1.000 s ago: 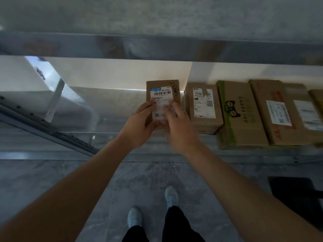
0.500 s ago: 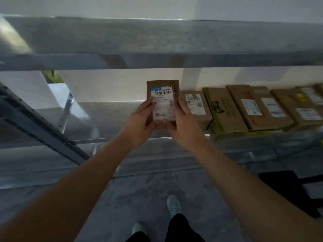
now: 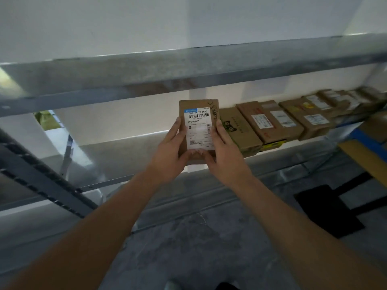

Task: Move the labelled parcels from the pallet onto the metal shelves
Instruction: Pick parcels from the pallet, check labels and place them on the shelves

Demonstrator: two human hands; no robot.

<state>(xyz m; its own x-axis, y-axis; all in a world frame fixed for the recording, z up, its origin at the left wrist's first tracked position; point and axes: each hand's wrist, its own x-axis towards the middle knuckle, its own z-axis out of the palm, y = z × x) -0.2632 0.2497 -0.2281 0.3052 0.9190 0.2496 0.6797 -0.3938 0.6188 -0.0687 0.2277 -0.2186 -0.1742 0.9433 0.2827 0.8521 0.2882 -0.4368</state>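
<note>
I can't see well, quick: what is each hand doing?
Left hand: holding the box.
Right hand: holding the same box.

Parcel storeroom: bare metal shelves (image 3: 188,68), a row of labelled cardboard parcels (image 3: 272,122), grey concrete floor (image 3: 209,237).

You have one view only, from the camera on your head, looking forward and slightly down along both outstretched forearms toward the metal shelving (image 3: 188,65). It sits close enough that the parcel (image 3: 199,114) between your left hand (image 3: 169,151) and right hand (image 3: 226,155) fills the middle, its label facing you. The wide angle takes in the upper shelf across the top, the row of boxes (image 3: 272,122) running off right, and the grey floor (image 3: 199,237) below.
</note>
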